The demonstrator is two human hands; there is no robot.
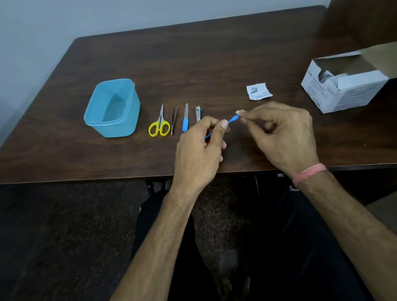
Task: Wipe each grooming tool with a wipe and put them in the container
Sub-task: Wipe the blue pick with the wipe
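Head | left hand grips blue tool | right hand pinches wipe | box print unreadable

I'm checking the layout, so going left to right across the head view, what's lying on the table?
Blue container → yellow-handled scissors → tweezers → blue-handled nail file → nail clipper → torn wipe packet → open box of wipes.
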